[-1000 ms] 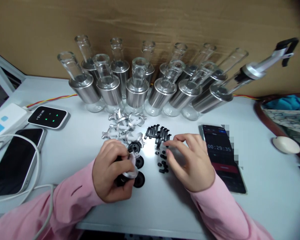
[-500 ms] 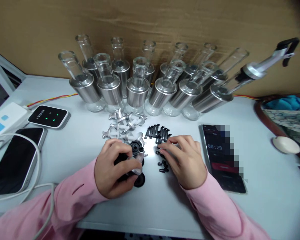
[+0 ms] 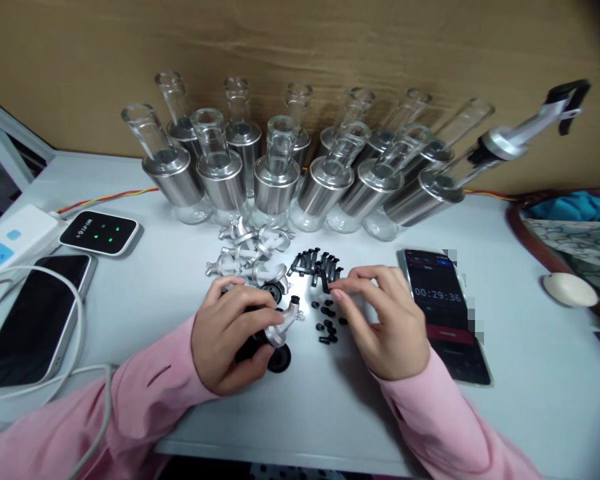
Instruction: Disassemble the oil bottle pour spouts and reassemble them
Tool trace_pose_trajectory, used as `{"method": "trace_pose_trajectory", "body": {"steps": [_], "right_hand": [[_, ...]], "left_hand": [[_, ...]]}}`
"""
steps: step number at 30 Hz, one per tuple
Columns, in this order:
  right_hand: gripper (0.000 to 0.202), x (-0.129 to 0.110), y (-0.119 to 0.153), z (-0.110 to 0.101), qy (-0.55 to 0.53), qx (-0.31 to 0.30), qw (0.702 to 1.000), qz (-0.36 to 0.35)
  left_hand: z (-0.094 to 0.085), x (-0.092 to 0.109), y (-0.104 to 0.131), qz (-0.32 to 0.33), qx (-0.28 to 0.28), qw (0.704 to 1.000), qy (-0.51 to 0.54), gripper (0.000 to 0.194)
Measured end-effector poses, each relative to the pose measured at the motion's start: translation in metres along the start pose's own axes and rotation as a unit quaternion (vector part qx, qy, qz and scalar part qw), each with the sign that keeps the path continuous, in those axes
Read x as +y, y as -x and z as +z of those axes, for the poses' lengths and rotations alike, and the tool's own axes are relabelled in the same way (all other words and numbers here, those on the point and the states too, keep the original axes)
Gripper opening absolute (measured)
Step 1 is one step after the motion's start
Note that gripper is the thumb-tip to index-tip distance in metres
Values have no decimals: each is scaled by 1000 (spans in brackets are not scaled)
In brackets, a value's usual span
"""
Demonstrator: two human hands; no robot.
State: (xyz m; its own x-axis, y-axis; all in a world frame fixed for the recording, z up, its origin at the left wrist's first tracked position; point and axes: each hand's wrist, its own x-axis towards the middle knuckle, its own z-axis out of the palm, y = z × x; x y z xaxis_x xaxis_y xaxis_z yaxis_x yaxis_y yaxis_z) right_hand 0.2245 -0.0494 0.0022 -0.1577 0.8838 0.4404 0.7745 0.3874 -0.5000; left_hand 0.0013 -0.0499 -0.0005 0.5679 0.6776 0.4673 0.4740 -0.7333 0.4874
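My left hand (image 3: 237,333) is closed around a silver pourer spout (image 3: 280,330), whose black-tipped neck slants up to the right. Under and beside that hand lie round black stoppers (image 3: 279,360), partly covered by the fingers. My right hand (image 3: 387,320) pinches the lower end of a black lever (image 3: 325,281) between thumb and index finger, at the edge of a group of similar levers (image 3: 307,260). Small black caps (image 3: 329,327) are scattered just below, between my hands. Beyond my left hand, several more silver spouts (image 3: 253,250) lie in a heap.
Two rows of glass bottles with steel sleeves (image 3: 277,187) stand at the back; the rightmost carries a fitted spout with a black lever (image 3: 510,140). A phone showing a timer (image 3: 437,320) lies right. Left are another phone (image 3: 35,320), a Wi-Fi device (image 3: 101,232) and a power strip (image 3: 17,237).
My right fingertips have shifted from beside the small caps to a black lever, which now stands apart from its group. In my left hand the spout has turned, its neck now leaning right.
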Motion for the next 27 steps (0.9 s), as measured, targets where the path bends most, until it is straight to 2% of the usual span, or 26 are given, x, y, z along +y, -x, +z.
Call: {"method": "trace_pose_trajectory", "body": {"steps": [3,7,10,13,18,23,27], "right_hand": [[11,-9,-3,-10,-177,-56,982,38],[18,-20,-4,-15,-368,-185,906,96],[21,-25,-2,-12,-446,-215,859,130],[22,-28,1,-8,-503,-228,820,153],[20,-30,7,-3,-559,-248,764,204],[24,-33,9,0,-565,-274,742,236],[24,-34,9,1,-568,-281,734,243]], "left_hand": [[1,0,0,-11,1,1000,15,24],[1,0,1,-16,2,1000,26,29],[0,1,2,-21,-18,999,36,25],[-2,5,2,-56,-39,995,72,15],[-6,9,2,-66,-69,989,112,18],[-4,3,3,-15,-86,994,64,23],[0,0,3,17,-64,997,43,22]]}}
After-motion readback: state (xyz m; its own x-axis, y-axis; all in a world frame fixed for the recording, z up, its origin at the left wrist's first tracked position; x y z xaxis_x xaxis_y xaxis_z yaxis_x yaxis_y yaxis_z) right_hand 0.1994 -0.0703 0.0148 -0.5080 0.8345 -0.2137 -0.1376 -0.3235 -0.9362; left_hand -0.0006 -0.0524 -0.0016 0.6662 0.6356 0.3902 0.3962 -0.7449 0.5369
